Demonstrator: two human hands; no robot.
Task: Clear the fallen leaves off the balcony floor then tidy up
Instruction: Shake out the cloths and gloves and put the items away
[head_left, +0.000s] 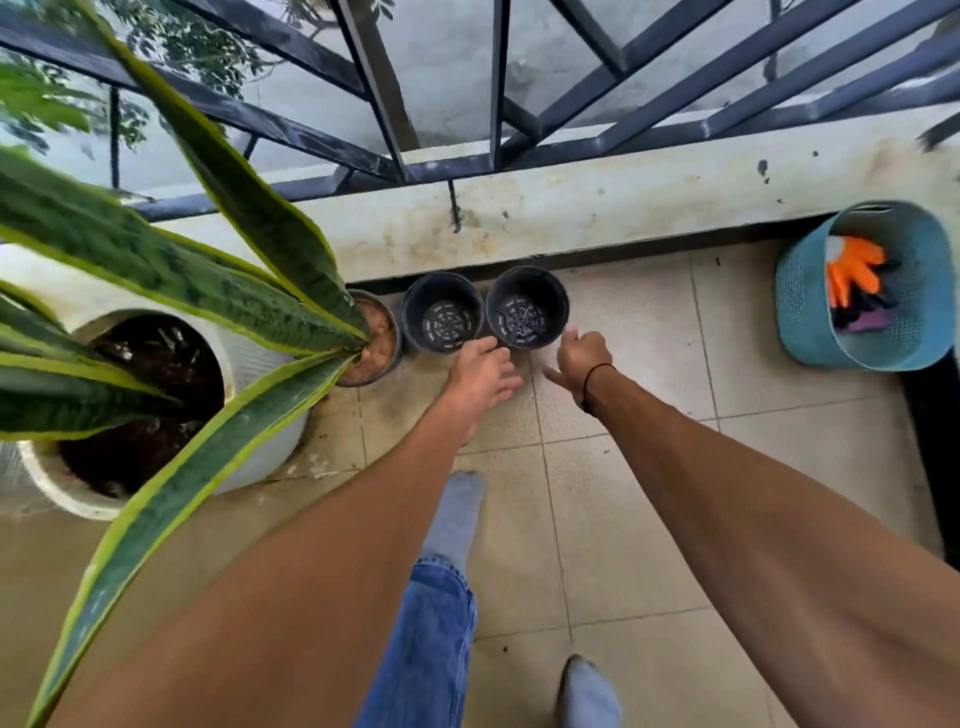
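Both hands down at the two empty black pots (525, 306) at 12 o'clock by the ledge. Left hand (480, 376) fingers spread, holding nothing; right hand (579, 364) loosely curled at the right pot's rim, grip unclear. No leaves visible on the floor tiles (623, 519). Risk: snake plant (218, 291) at 10 o'clock crowds the left arm; a nudge could tip its small pot.

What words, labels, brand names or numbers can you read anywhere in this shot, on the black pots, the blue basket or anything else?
None: no readable text shows in this view.
Two empty black pots: only drain slots, no label.
Blue basket: woven pattern, no tag visible.
Orange glove in the basket: no print legible.
White planter and railing: unmarked.
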